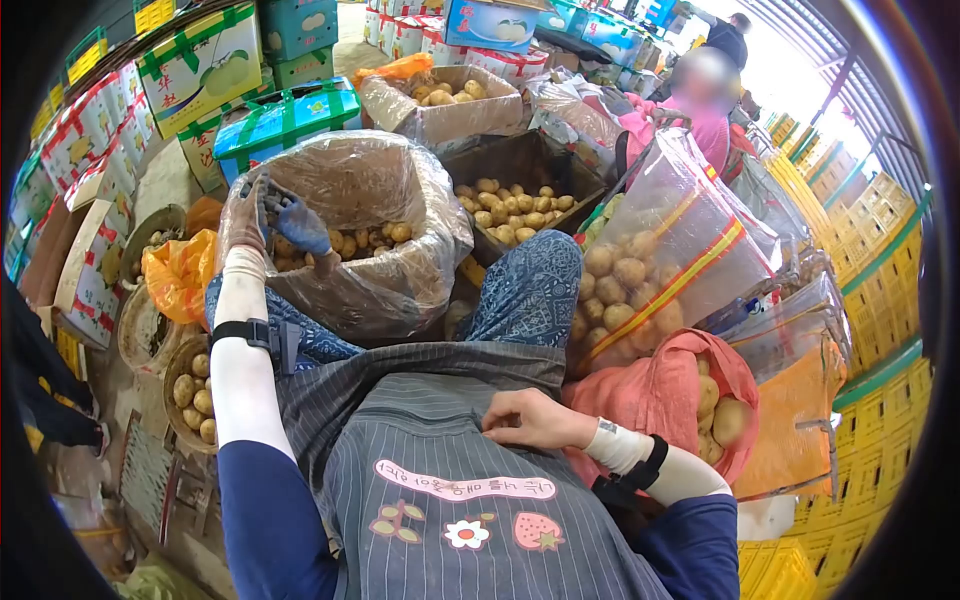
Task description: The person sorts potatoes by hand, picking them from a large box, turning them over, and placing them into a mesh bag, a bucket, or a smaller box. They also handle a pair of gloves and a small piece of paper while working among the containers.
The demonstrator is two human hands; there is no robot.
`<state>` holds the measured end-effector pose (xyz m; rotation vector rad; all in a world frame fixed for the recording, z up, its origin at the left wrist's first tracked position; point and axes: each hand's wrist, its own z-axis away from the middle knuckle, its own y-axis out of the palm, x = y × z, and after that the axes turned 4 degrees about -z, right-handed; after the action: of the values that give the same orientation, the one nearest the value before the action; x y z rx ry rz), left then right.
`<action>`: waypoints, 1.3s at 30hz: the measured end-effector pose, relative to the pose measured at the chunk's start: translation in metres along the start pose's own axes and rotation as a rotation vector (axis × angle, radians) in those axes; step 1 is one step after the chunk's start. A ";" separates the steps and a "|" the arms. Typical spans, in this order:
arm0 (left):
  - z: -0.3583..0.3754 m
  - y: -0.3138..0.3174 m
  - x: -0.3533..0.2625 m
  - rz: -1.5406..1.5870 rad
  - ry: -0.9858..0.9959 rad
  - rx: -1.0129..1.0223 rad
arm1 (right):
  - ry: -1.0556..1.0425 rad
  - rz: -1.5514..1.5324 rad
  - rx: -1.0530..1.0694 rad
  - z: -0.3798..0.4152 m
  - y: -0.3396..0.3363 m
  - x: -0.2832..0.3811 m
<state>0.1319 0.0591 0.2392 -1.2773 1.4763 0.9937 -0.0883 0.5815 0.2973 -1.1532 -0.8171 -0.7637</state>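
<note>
Market stall clutter, gloved left hand (268, 222) with loose grip over small tan potatoes (345, 243) in plastic-lined box (400, 290).

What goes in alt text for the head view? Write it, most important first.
The person's gloved left hand reaches into a plastic-lined box of small potatoes, while the bare right hand rests on a striped apron. Bags and boxes of potatoes crowd around; another person in pink works behind.
</note>
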 end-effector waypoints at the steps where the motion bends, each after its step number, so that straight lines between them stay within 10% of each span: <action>1: -0.001 -0.001 0.005 -0.108 0.068 -0.028 | 0.004 -0.004 0.006 -0.001 0.003 0.001; 11: 0.030 0.030 -0.041 0.243 -0.064 0.045 | 0.272 -0.629 0.115 0.005 -0.006 -0.005; 17: 0.037 0.036 -0.049 0.293 -0.025 0.022 | 0.128 0.270 -0.121 0.018 -0.039 0.014; 29: 0.047 0.042 -0.074 0.130 -0.162 0.101 | -0.214 0.162 0.066 -0.019 0.002 0.011; 35: 0.010 0.057 -0.015 0.427 -0.070 0.123 | -0.107 0.880 -0.042 -0.021 -0.007 -0.003; 39: 0.021 0.062 -0.032 0.317 -0.112 0.147 | -0.008 0.743 0.206 -0.003 -0.008 -0.020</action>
<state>0.0744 0.0956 0.2649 -0.8858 1.6630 1.1183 -0.1049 0.5785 0.2829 -1.1564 -0.4025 -0.0564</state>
